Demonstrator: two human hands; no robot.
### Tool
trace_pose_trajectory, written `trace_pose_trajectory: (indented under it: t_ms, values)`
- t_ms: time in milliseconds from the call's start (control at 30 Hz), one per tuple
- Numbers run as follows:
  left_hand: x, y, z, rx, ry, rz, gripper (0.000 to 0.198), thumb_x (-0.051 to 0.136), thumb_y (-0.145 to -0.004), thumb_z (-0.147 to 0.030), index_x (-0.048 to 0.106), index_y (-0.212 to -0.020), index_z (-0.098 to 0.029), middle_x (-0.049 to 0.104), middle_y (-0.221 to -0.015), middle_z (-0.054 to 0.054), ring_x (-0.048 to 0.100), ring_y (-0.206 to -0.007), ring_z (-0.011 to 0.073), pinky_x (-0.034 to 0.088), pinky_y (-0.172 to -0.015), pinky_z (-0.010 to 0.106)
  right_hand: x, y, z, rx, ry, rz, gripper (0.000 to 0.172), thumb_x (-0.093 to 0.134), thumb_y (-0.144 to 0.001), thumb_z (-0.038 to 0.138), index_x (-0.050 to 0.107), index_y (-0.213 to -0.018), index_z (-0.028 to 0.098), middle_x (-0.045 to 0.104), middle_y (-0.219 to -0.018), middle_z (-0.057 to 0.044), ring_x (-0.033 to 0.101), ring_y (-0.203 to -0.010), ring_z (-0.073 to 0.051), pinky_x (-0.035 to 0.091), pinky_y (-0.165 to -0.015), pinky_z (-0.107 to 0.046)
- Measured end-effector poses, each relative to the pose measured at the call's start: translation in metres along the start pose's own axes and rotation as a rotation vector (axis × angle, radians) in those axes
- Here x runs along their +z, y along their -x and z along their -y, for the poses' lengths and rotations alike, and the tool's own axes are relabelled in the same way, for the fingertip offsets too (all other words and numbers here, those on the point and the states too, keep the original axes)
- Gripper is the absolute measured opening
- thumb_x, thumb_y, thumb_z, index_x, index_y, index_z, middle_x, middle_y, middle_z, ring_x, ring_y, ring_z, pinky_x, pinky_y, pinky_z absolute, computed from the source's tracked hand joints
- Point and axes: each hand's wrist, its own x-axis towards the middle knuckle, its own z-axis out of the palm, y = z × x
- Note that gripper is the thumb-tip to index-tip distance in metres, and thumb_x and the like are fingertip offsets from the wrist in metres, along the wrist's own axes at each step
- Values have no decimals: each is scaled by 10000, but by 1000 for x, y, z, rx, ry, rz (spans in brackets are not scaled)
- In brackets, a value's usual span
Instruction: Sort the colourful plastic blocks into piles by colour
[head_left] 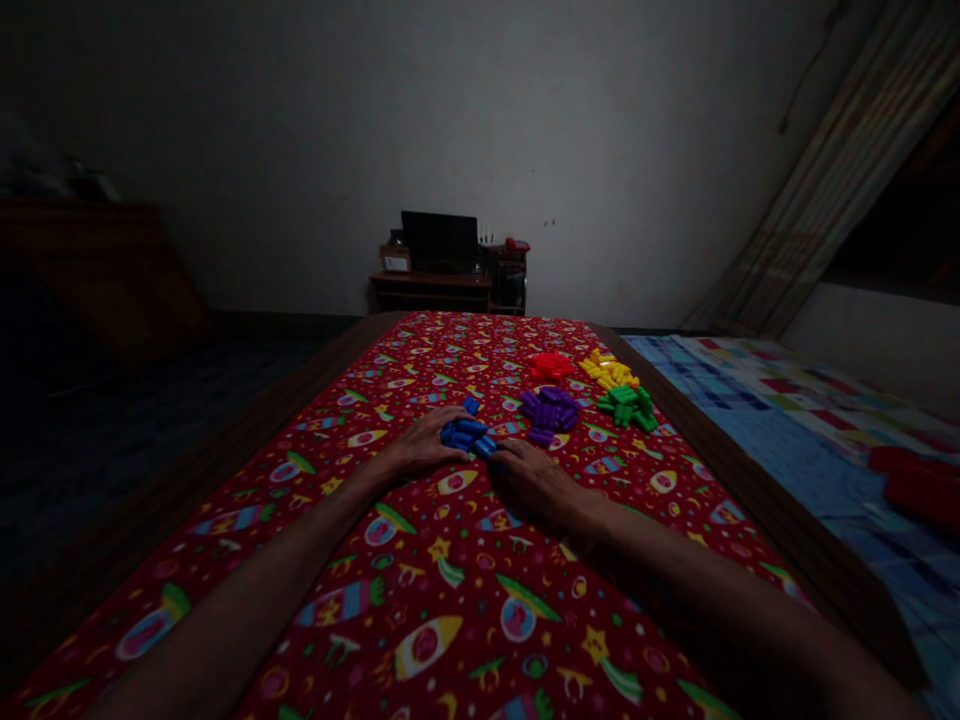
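While L hand (427, 442) curves round blue pcs (466, 433), L of purple pile (551, 410), R hand (536, 478), nearer cam than purple pile, touches same pcs; can't tell if either grips. Red pile (551, 366) behind purple pile, green pile (628, 408) R.

Far ahead of our left hand (433, 441), we see a black rectangular monitor (441, 243) on a brown wooden desk (427, 283) | right of our right hand (538, 482), a blue plaid fabric sheet (757, 450)

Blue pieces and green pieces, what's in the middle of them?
In the head view, purple pieces lie between the blue pieces and the green pieces.
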Motion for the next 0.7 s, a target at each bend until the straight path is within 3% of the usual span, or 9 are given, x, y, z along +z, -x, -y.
trace_pose_trajectory:
  t_ms: [167,333,433,567,700]
  values:
    - [-2,-1,-4,7,13,-2,587,781,-636,-458,635,-1160,-237,623,-1260,132,557,-1188,348,419,-1031,516,-28,40,-19,136,133,-43,280,438,-914,125,568,-1160,151,625,-1161,-132,567,-1053,-201,475,-901,-343]
    - [-5,0,-9,-10,15,22,617,787,-647,-459,611,-1185,-214,612,-1275,136,549,-1194,342,419,-1032,511,-67,65,-46,497,379,-37,204,439,-914,172,629,-971,127,674,-961,-140,603,-856,-211,454,-766,-314]
    - [-6,0,-9,6,0,29,601,779,-662,-466,608,-1182,-219,607,-1283,136,539,-1206,341,415,-1035,514,-77,72,-55,623,515,-1,196,465,-913,212,644,-911,132,677,-934,-148,601,-867,-237,439,-757,-327]
    - [-5,-1,-5,33,-15,28,565,766,-685,-453,607,-1177,-225,619,-1262,134,548,-1193,341,423,-1021,521,-74,76,-55,588,516,-47,246,511,-914,328,652,-996,145,676,-1007,-155,593,-946,-274,453,-807,-379]
    - [-3,-1,-1,53,-20,19,569,765,-687,-429,597,-1188,-219,615,-1264,131,555,-1184,329,438,-1009,504,-67,61,-39,376,362,-200,241,473,-935,289,636,-1066,171,658,-1104,-147,585,-1019,-266,473,-858,-401]
